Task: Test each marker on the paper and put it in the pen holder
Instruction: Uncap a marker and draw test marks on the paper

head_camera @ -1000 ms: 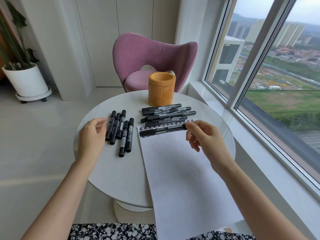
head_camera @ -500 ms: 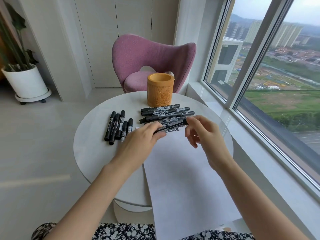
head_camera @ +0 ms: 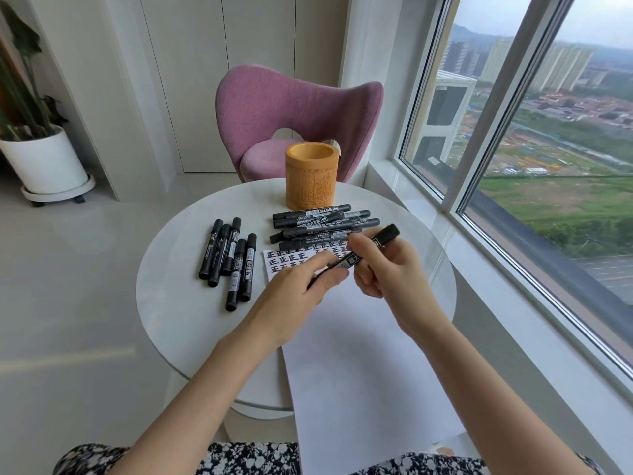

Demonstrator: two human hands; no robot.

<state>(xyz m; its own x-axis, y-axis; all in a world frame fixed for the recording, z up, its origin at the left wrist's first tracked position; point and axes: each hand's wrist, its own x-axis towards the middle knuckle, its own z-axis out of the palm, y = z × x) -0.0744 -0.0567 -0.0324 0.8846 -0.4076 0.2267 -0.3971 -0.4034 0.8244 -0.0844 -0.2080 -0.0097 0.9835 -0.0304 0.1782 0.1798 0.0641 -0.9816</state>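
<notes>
Both hands hold one black marker (head_camera: 385, 235) tilted above the white paper (head_camera: 359, 354). My left hand (head_camera: 294, 296) pinches its lower end and my right hand (head_camera: 387, 269) grips its middle. Black written characters (head_camera: 287, 258) fill the paper's far edge. Several black markers (head_camera: 322, 222) lie stacked just beyond the paper. Another group of several markers (head_camera: 227, 258) lies on the left of the round white table (head_camera: 171, 303). The bamboo pen holder (head_camera: 310, 176) stands upright at the table's far side, with no marker showing above its rim.
A pink chair (head_camera: 291, 114) stands behind the table. A large window (head_camera: 548, 149) and its sill run along the right. A potted plant in a white pot (head_camera: 44, 162) stands on the floor at the far left.
My left hand came across from the left marker group to the stack by the paper. A marker has been lifted from there, and both hands now hold it above the paper.
</notes>
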